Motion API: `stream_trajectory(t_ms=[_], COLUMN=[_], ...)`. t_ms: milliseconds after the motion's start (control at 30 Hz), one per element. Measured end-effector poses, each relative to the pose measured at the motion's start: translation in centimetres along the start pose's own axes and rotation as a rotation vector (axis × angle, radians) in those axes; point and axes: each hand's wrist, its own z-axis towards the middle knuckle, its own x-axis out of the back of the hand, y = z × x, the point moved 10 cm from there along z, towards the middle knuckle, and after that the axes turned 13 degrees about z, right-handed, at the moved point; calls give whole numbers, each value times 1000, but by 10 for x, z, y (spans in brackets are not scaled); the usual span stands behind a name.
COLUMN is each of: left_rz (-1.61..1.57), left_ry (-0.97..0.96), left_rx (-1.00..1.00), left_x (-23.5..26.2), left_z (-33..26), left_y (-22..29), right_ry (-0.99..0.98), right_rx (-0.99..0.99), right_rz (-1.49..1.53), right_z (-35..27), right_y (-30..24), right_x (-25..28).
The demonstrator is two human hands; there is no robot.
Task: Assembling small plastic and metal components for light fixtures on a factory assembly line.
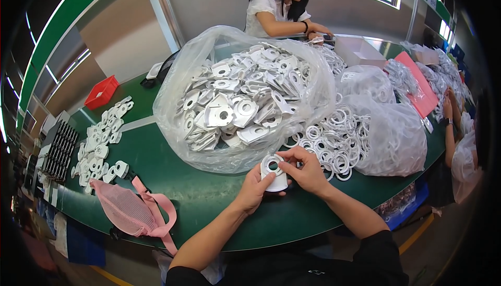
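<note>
My left hand (251, 191) is closed around a white plastic part (278, 183), thumb on its face, above the green table. The part has a rounded upper end with a dark round hole and a wider lower end. My right hand (309, 172) grips its upper right edge, thumb and fingers beside the hole. A ring-shaped rim surrounds that hole; whether it is a separate ring I cannot tell. Just beyond my hands, a large clear plastic bag (169, 109) lies open, heaped with similar white parts (216, 116). Many loose white rings (342, 153) spread right of it.
Left lie a pink mesh bag (122, 207), finished-looking white parts (96, 139), stacked black trays (55, 150) and a red bin (102, 92). Right stand a clear bag of rings (396, 139), a pink sheet (417, 87) and a white box (359, 51). A person (282, 12) works across the table; another person's hands (449, 111) show right.
</note>
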Motion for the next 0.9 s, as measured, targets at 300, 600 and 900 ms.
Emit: stream_trajectory(t_ms=[300, 600, 900], left_rz=[-162, -1, 474], left_ry=[-30, 10, 86], left_rx=[87, 23, -44], left_x=[-5, 6, 2], left_z=[-2, 0, -4], left_y=[-3, -4, 7], right_ry=[92, 49, -25], right_rx=[24, 4, -70], right_rz=[-21, 20, 15], right_z=[-1, -2, 0], right_y=[5, 1, 13], right_x=[7, 2, 1])
